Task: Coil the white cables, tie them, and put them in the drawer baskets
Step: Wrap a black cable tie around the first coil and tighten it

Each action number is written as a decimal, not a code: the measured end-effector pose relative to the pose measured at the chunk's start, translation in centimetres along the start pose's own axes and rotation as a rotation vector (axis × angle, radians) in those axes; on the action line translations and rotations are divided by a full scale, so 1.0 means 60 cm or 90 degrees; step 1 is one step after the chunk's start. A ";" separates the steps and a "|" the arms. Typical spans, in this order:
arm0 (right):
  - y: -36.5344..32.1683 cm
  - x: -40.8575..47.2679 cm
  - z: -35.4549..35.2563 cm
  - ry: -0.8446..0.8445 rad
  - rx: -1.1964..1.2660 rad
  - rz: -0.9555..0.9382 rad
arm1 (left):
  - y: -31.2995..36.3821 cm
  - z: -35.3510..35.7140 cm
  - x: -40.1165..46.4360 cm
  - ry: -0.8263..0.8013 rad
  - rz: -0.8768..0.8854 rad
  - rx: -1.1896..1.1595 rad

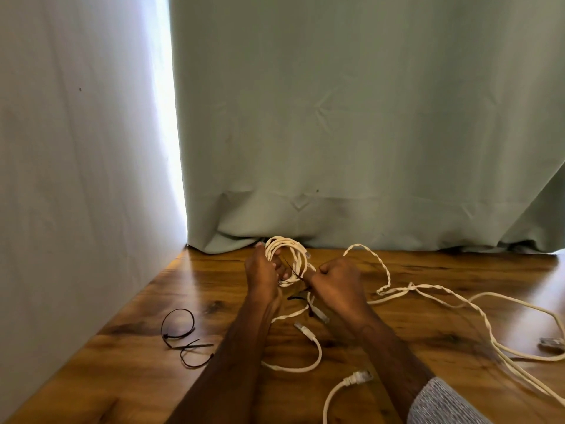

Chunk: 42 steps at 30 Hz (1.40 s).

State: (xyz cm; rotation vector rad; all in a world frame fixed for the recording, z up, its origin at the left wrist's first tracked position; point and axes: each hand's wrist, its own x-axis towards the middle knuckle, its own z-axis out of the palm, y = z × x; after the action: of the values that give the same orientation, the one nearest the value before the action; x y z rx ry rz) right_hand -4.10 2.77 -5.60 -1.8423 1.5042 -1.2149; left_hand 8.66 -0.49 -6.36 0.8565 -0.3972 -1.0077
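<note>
A grey-green curtain (351,123) hangs behind the wooden table (428,267) and bunches on its far edge; a white sheet (76,163) closes off the left side, so the work is confined to the table's near part. No drawer baskets show in this view.

Loose white cables (477,310) sprawl across the right half of the table, two of them twisted around each other, presumably waiting their turn; I count about four plug ends lying free, though where the strands tangle I cannot tell exactly how many separate cables there are.

One coil of white cable (289,255) is raised above the table near the curtain. The left hand (263,275) grips it through the loop, fingers curled round the bundled turns, probably to keep them from springing apart. The right hand (334,278) is closed in a fist just beside it, apparently pulling the tail of a black zip tie (291,267) that crosses the coil, which suggests the tying step is under way.

Two more black zip ties (183,336), already looped, lie on the table to the left, within reach, likely for later coils.
</note>
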 end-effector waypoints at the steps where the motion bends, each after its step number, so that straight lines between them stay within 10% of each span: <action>1: 0.000 -0.001 0.000 0.001 0.010 0.004 | 0.000 0.000 -0.001 -0.008 0.002 -0.002; 17: 0.000 -0.007 -0.006 0.044 0.156 0.005 | -0.018 0.012 -0.049 -0.236 0.121 0.268; 22: -0.014 0.002 -0.042 0.205 0.131 -0.073 | -0.008 0.012 -0.054 -0.282 0.122 0.240; 30: -0.009 0.040 -0.063 -0.070 0.336 -0.009 | -0.013 0.016 -0.067 -0.387 0.178 0.343; 42: 0.023 0.091 -0.088 0.224 0.448 0.020 | -0.027 0.000 -0.047 -0.344 0.089 0.404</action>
State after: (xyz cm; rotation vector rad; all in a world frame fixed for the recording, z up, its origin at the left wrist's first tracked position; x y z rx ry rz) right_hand -9.25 -1.87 -2.25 -1.1743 1.0427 -1.8268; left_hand 6.32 1.50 -7.34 1.0908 -1.2677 -0.9849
